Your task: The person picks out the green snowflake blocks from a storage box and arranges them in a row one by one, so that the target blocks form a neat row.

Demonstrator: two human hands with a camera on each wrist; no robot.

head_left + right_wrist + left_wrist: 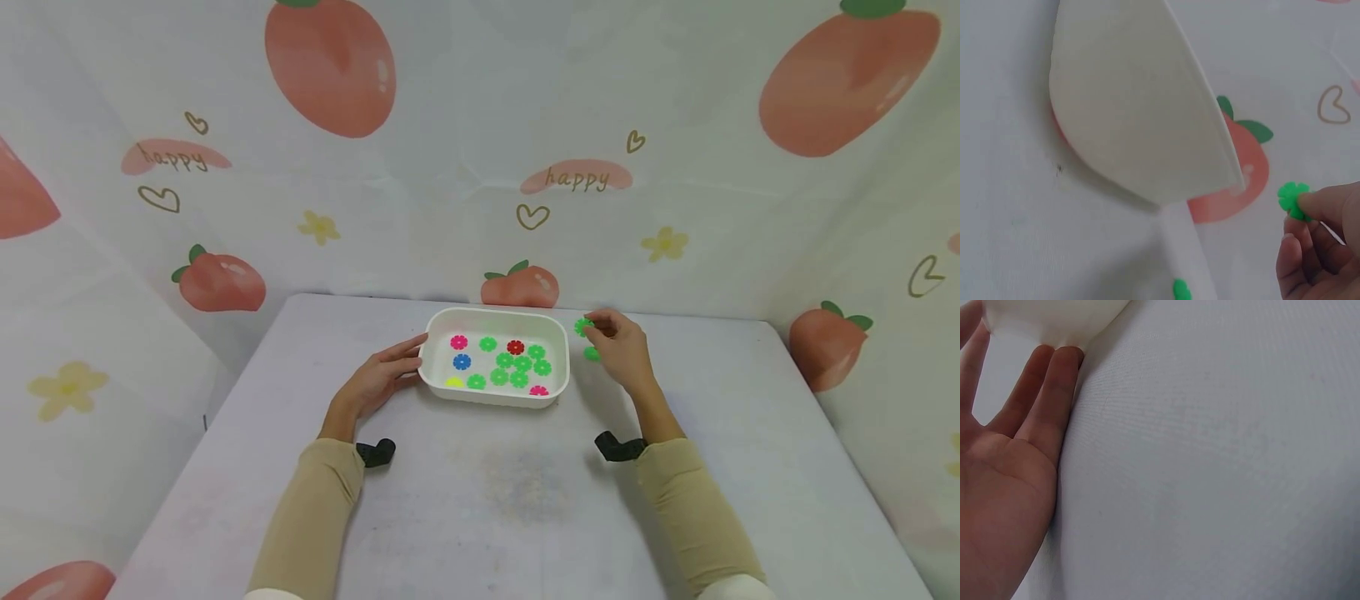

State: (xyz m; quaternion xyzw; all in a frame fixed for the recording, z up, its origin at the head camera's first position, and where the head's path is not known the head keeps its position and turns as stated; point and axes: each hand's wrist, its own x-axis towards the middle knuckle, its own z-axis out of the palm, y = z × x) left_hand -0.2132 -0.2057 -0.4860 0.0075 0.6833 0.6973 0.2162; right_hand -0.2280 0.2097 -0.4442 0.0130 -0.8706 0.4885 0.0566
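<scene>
A white plastic basin (491, 402) stands on the table, holding several small notched flower-shaped discs, mostly green, with pink, red, blue and yellow ones among them. Fingers extended, my left hand (378, 379) touches the basin's left end; the left wrist view has its fingertips against the wall (1054, 322). To the right of the basin, my right hand (624, 352) pinches a green disc (1292, 199) between thumb and fingers, above the table. Beneath that hand lies another green disc (592, 354), partly covered by it in the head view.
The white-covered table (480, 517) reaches back to a fabric backdrop (435, 183) printed with peaches, hearts and flowers. Black wrist mounts (618, 447) sit below both hands, at the ends of the tan sleeves (697, 512).
</scene>
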